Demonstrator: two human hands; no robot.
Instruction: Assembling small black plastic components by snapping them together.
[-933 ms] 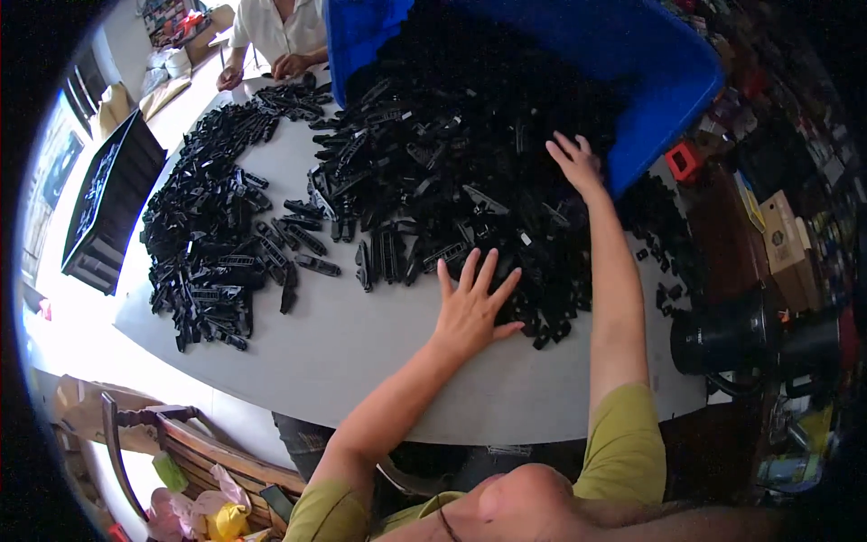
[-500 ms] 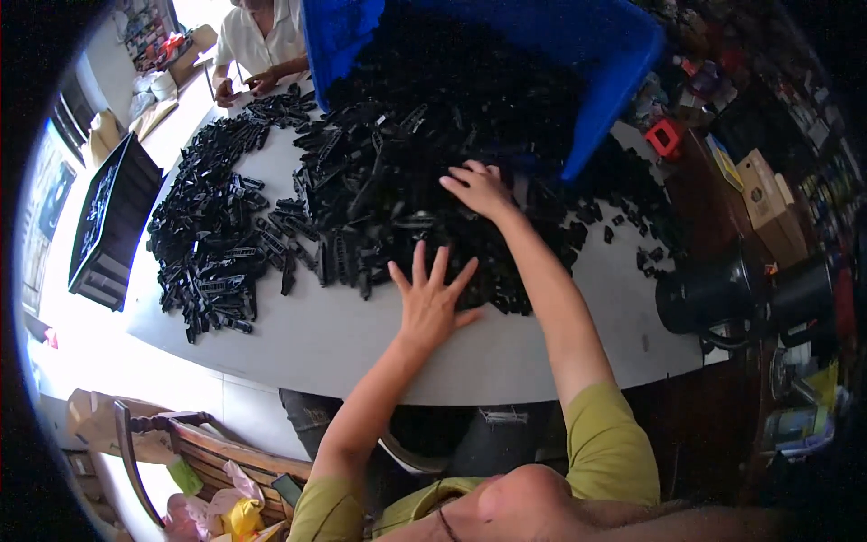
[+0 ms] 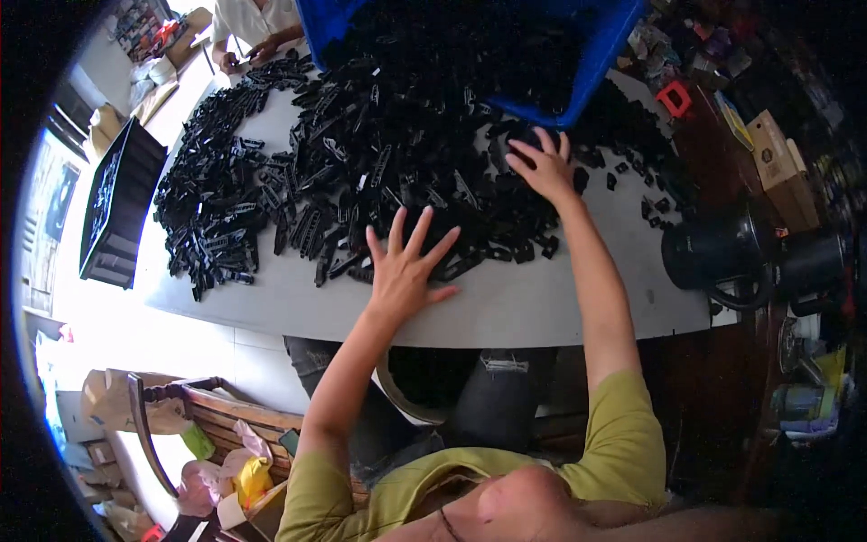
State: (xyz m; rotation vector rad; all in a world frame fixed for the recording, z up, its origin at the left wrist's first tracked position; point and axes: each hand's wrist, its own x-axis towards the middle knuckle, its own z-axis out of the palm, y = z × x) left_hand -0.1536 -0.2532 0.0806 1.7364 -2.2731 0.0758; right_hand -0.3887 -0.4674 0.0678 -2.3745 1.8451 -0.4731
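Note:
A broad heap of small black plastic parts [image 3: 388,154] covers much of the grey-white table [image 3: 506,307]. Some are long, ladder-like pieces. My left hand [image 3: 405,271] lies spread at the heap's near edge, fingertips against the parts and palm over bare table. Farther right, my right hand [image 3: 546,172] is over the heap with its fingers apart, close below the corner of a blue plastic bin [image 3: 596,77]. That bin lies tipped toward me at the far side, with black parts inside and in front of it. Neither hand grips anything that I can see.
At the table's left stands a black crate [image 3: 122,203]. Dark cylindrical containers [image 3: 713,257] sit at the right edge, near a red plastic piece [image 3: 673,98] and a cardboard box [image 3: 777,158]. Another person's hands [image 3: 262,50] work at the far left. A wooden chair [image 3: 239,415] stands lower left.
My right hand has moved rightward, toward the bin's corner. The bin's near rim now sits lower over the heap. My left hand stays spread at the near edge; the whole view has shifted a little.

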